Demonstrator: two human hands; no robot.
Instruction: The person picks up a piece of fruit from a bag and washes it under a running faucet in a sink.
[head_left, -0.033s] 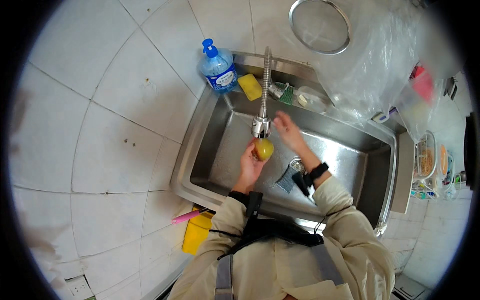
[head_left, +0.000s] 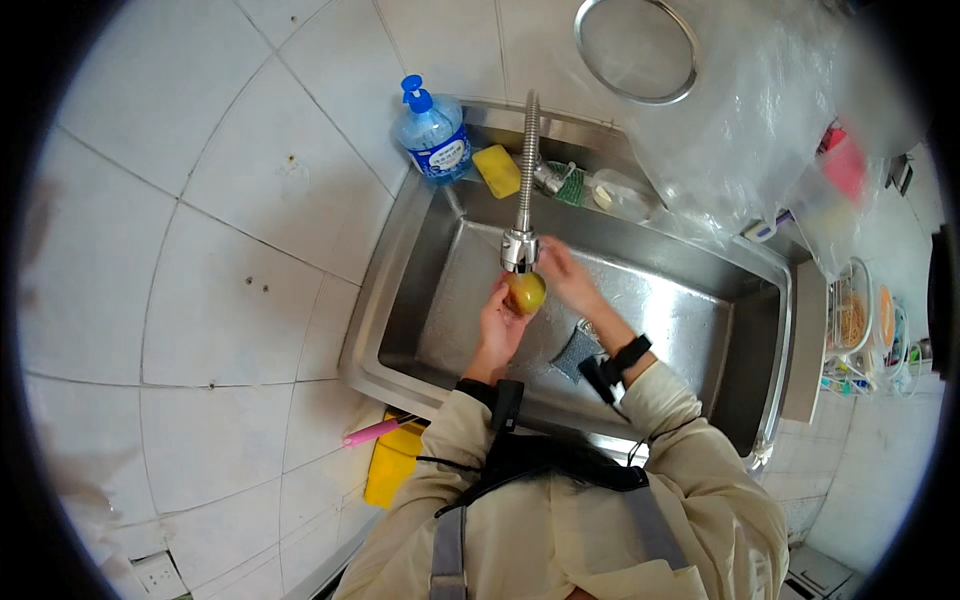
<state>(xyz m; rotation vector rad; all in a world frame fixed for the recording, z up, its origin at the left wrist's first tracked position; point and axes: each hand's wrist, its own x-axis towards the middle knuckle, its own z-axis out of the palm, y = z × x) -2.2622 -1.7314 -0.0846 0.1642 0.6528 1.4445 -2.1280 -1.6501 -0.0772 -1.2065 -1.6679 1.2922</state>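
Observation:
In the head view, a round yellow-green fruit (head_left: 527,292) with a reddish-brown side sits in the fingers of my left hand (head_left: 499,325), over the sink basin. Straight above it hangs the chrome head of the faucet (head_left: 519,251), almost touching the fruit in this view. My right hand (head_left: 567,279) is just right of the faucet head, close to the fruit. Its fingers stretch toward them, and the tips are partly hidden and a little blurred. Below, a grey scrubbing pad (head_left: 576,354) lies in the steel sink (head_left: 450,345) beside the drain, partly covered by my right wrist.
A blue pump bottle (head_left: 433,135), a yellow sponge (head_left: 496,171) and a green mesh pad (head_left: 569,186) stand along the sink's back edge. Clear plastic bags (head_left: 735,120) hang at the back right near a round strainer (head_left: 637,50). A pink handle (head_left: 371,432) lies left.
My right hand has moved left and slightly down, toward the faucet head and the fruit. My left hand still holds the fruit under the faucet.

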